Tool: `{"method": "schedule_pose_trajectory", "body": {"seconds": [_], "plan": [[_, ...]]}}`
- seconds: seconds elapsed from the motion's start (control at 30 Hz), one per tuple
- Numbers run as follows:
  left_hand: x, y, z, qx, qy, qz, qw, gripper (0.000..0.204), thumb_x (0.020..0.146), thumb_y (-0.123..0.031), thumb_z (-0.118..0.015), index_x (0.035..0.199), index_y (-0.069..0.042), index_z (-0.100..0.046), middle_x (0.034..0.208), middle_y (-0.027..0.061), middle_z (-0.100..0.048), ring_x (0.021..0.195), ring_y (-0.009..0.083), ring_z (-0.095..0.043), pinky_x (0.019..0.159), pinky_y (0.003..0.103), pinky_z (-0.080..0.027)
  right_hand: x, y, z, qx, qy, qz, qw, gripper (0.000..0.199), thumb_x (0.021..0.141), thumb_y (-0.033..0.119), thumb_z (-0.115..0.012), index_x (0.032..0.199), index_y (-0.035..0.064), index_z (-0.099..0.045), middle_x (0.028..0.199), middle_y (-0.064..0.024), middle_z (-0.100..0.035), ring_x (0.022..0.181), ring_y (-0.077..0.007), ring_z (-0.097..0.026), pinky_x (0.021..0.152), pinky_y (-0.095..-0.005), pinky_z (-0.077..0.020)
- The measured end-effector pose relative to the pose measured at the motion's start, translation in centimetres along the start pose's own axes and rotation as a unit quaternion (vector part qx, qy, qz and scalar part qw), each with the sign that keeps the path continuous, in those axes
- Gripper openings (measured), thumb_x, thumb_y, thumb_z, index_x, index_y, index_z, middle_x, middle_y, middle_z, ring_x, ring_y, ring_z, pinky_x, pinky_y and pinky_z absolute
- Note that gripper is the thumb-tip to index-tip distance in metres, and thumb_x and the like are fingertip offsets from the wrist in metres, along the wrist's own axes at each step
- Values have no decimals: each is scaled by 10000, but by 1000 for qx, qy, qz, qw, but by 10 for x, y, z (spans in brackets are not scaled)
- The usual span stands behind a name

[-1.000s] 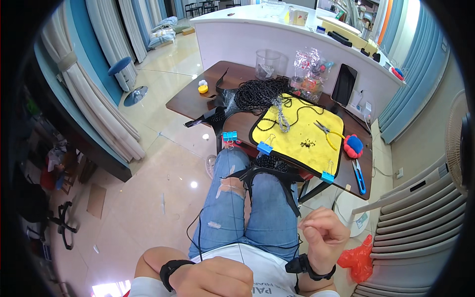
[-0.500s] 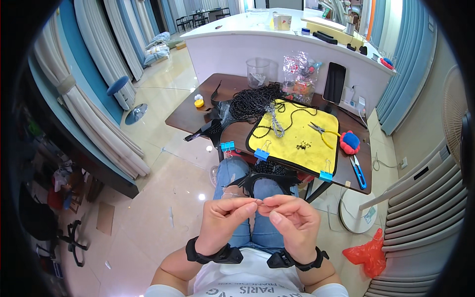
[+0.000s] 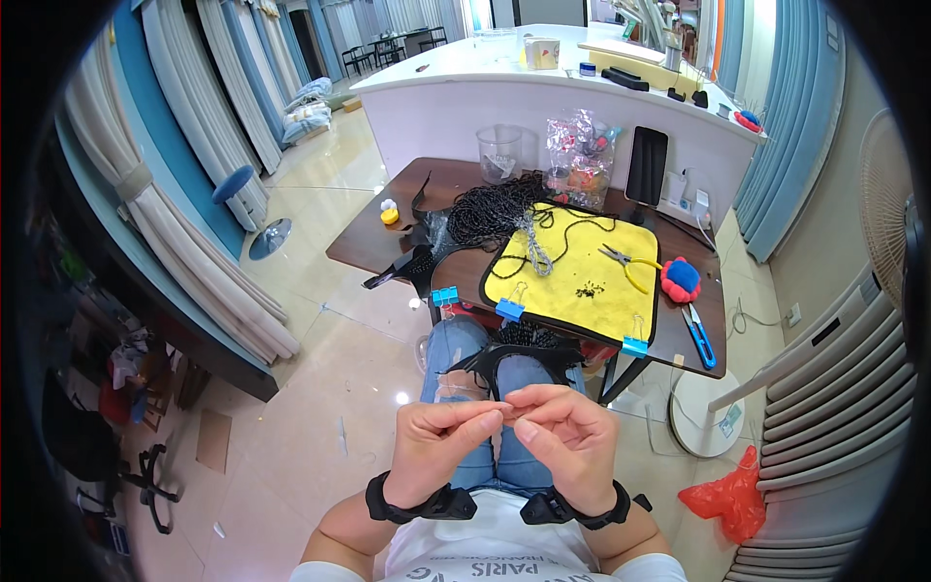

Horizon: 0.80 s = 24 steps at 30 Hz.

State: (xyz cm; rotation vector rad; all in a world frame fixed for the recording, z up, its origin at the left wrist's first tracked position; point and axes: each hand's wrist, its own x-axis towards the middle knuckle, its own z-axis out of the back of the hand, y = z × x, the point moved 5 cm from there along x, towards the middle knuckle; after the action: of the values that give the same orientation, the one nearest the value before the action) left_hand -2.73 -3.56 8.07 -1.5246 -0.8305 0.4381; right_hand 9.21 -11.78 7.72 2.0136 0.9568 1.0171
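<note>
My left hand (image 3: 441, 436) and my right hand (image 3: 570, 436) meet fingertip to fingertip above my lap, both in a pinch. Whatever sits between the fingers is too small to make out. Just beyond them, a black beaded piece (image 3: 519, 359) lies across my knees. On the small brown table, a yellow mat (image 3: 572, 257) with a black border carries a little pile of black beads (image 3: 589, 289), yellow-handled pliers (image 3: 630, 267) and a bundle of grey cord (image 3: 535, 242). Black strung strands (image 3: 493, 211) are heaped at its far left corner.
A red and blue pincushion (image 3: 681, 279) and blue-handled snips (image 3: 698, 335) lie right of the mat. Blue binder clips (image 3: 510, 308) grip its front edge. A clear tub (image 3: 500, 153), plastic bags (image 3: 579, 160) and a phone (image 3: 646, 167) stand behind. A fan (image 3: 706, 415) stands at right.
The view has shifted slightly, so the table sits a little lower in the picture. My hands stay pinched together, with the right fingers slightly repositioned.
</note>
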Motion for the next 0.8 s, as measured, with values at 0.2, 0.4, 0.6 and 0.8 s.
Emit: {"method": "schedule_pose_trajectory", "body": {"seconds": [0.2, 0.4, 0.6, 0.8], "plan": [[-1, 0, -1, 21, 0, -7, 1000, 160, 841, -9, -625, 986, 33, -677, 903, 105, -692, 816, 104, -635, 733, 213, -503, 0, 3, -1, -17, -7, -2, 1000, 83, 795, -75, -588, 874, -51, -599, 1056, -189, -587, 909, -224, -622, 846, -347, -508], [-1, -4, -3, 23, -14, 11, 1000, 136, 819, 11, -607, 923, 36, -691, 861, 120, -691, 791, 135, -644, 753, 246, -502, 0, -2, 3, 40, -16, -36, 998, 61, 769, -52, -602, 830, -54, -611, 1032, -186, -592, 893, -216, -618, 833, -344, -511], [-1, -4, -3, 25, -17, 12, 999, 137, 816, 10, -613, 924, 34, -693, 858, 121, -692, 784, 132, -644, 743, 239, -502, 0, -4, 2, 54, -14, -38, 998, 61, 763, -38, -605, 821, -55, -614, 1021, -183, -591, 888, -216, -617, 831, -341, -509], [-1, -6, -3, 26, -18, 2, 1000, 134, 812, 8, -619, 919, 32, -695, 853, 116, -694, 771, 126, -644, 728, 233, -504, 0, -3, 1, 47, -12, -31, 998, 59, 765, -41, -604, 821, -55, -615, 1020, -178, -591, 882, -211, -615, 829, -330, -505]]}}
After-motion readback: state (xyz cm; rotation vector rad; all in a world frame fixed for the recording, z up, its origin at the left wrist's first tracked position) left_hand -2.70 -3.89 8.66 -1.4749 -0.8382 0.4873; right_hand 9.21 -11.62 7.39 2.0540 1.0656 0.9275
